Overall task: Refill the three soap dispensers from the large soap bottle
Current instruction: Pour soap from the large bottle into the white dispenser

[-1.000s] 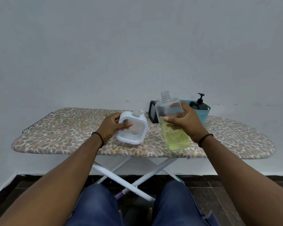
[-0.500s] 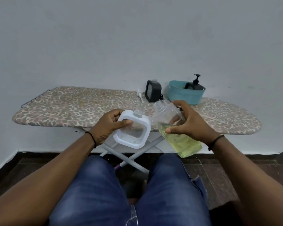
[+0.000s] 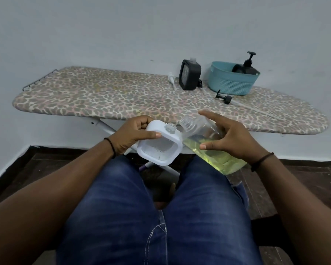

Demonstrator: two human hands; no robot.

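My left hand holds a white square dispenser with its cap off, tilted over my lap. My right hand grips the large clear soap bottle, which holds yellow-green soap. The bottle leans left, its open neck close beside the white dispenser's opening. A black square dispenser stands uncapped on the ironing board. A black pump dispenser sits in a teal basket.
A loose black pump head lies on the board in front of the basket, and a white pump lies left of the black dispenser. The board's white legs cross beneath it. My jeans-clad knees fill the lower view.
Both hands came off the board toward my lap with the dispenser and bottle. The bottle tipped from upright to leaning left. My head tilted down.
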